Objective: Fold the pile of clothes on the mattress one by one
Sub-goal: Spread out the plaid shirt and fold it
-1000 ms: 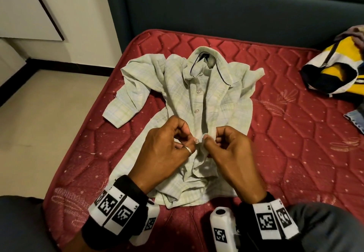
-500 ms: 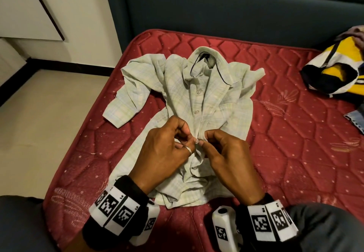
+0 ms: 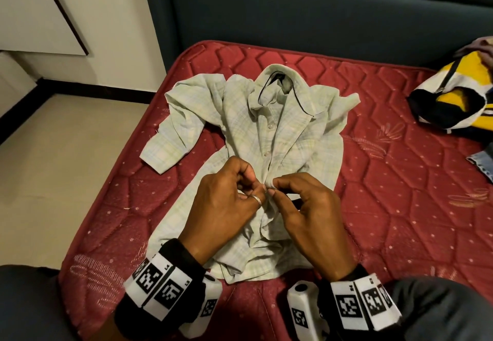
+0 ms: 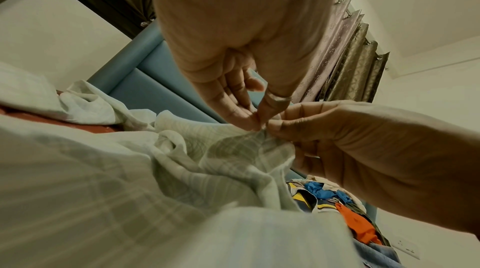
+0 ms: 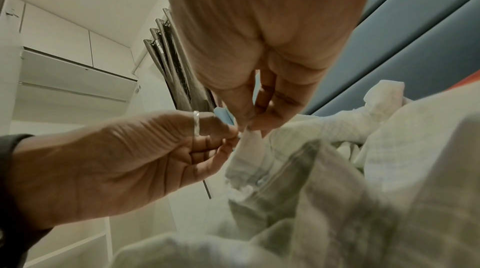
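A pale green checked shirt lies face up on the red mattress, collar towards the headboard, its lower part bunched. Both hands meet at the shirt's button placket in the middle. My left hand, with a ring on it, pinches the placket edge. My right hand pinches the facing edge, fingertip to fingertip with the left. The left wrist view shows my left hand pinching the cloth. The right wrist view shows my right hand pinching a small fold of the shirt. The button itself is hidden.
A heap of clothes, yellow, white and black, lies at the mattress's right edge, with a bit of denim below it. A dark blue headboard runs along the back. The mattress's left edge drops to the floor.
My right hand has moved left, closing the gap until its fingertips meet those of my left hand at the placket. The left hand has stayed in place.
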The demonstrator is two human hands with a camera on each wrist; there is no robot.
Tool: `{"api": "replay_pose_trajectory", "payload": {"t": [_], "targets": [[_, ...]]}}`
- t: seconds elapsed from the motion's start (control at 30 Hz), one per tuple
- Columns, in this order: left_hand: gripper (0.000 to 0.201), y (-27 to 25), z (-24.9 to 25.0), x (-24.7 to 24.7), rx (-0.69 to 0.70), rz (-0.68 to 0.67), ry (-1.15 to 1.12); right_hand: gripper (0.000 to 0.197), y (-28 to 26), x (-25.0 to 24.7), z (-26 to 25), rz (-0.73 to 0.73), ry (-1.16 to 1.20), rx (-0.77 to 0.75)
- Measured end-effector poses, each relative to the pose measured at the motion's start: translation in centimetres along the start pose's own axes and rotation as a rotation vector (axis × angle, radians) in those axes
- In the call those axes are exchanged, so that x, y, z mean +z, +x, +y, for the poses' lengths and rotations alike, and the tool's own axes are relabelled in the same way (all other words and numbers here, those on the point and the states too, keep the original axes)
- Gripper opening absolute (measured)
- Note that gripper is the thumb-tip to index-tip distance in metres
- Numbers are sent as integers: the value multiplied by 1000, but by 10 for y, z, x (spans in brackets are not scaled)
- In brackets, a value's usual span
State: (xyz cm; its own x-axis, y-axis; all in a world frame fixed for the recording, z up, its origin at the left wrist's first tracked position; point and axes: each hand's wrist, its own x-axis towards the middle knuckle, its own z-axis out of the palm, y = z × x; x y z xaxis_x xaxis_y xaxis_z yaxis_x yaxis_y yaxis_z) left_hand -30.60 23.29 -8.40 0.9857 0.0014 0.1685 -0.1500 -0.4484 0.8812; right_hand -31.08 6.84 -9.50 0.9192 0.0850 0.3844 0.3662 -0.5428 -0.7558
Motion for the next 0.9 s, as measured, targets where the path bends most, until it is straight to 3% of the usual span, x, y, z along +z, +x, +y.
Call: {"api": "replay_pose_trajectory", "payload": {"t": [0.4,0.57,0.67,0.8,0.9], "targets": [[23,1,1,0,-102,-26,-170,15,2,-5,1,-54,57,44],[20,2,3,2,-125,-68,-258,14,4,-8,1,-20,-32,-76],[14,3,5,-2,-10,-131,-168,11,2,-10,0,8,-91,-140],[42,7,2,-13,285,-297,68,12,-1,-10,-1,-47,-199,-206],[41,11,-2,-15,385,-314,229,11,-2,-8,2,-62,-295,-247]]}}
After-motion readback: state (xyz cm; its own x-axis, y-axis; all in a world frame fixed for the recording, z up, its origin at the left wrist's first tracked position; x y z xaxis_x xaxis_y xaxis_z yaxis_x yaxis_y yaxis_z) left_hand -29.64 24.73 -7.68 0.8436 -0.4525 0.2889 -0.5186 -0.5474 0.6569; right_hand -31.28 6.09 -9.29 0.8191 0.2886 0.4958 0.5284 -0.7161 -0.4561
